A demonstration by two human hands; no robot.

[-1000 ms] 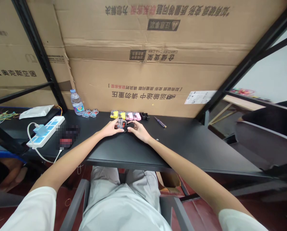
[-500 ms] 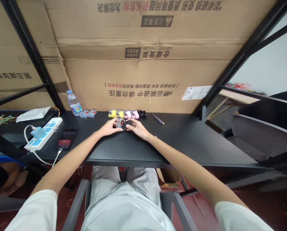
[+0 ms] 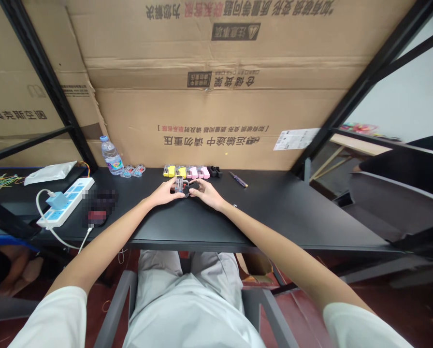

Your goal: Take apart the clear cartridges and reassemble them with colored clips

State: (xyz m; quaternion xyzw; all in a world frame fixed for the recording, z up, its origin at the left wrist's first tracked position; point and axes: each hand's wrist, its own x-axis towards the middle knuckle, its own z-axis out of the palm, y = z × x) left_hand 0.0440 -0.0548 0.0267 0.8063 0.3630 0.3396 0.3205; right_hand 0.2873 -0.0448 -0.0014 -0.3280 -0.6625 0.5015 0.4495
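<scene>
My left hand (image 3: 164, 192) is closed around a small clear plastic case (image 3: 179, 184) with dark and reddish parts inside. My right hand (image 3: 208, 193) pinches a small black plastic piece (image 3: 194, 186) against the right side of that case. Both hands are just above the black tabletop, and fingertips cover part of the two pieces. Whether the pieces are joined I cannot tell. Right behind the hands stands a row of small clear cases with yellow parts (image 3: 171, 171) and pink parts (image 3: 192, 172). Several black pieces (image 3: 215, 171) lie at its right end.
A screwdriver (image 3: 238, 180) lies to the right on the table (image 3: 292, 212). On the left are more clear cases (image 3: 133, 170), a water bottle (image 3: 111, 155), a blurred dark device (image 3: 101, 208) on a cable and a power strip (image 3: 67, 200). Cardboard (image 3: 129, 106) walls the back.
My hands hold almost the same pose, with only slight finger movement at the black piece. The view has shifted very slightly.
</scene>
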